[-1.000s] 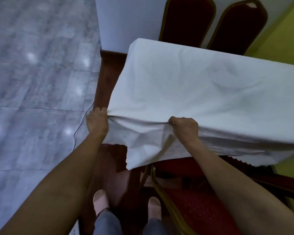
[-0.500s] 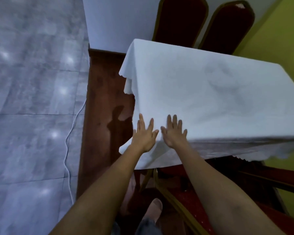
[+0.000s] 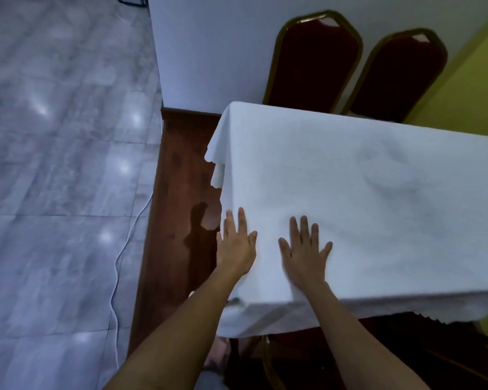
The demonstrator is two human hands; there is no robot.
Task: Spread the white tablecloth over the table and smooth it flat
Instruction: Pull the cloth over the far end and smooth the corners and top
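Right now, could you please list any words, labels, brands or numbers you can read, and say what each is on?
None: there is no readable text in this view.
The white tablecloth is plain, with only faint creases.
The two red chairs show no label or tag.
Both hands, left hand and right hand, rest flat on the cloth.

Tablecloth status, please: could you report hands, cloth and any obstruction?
Left hand and right hand open, flat on white tablecloth. Cloth draped over table, faint creases far right. Nothing on top.
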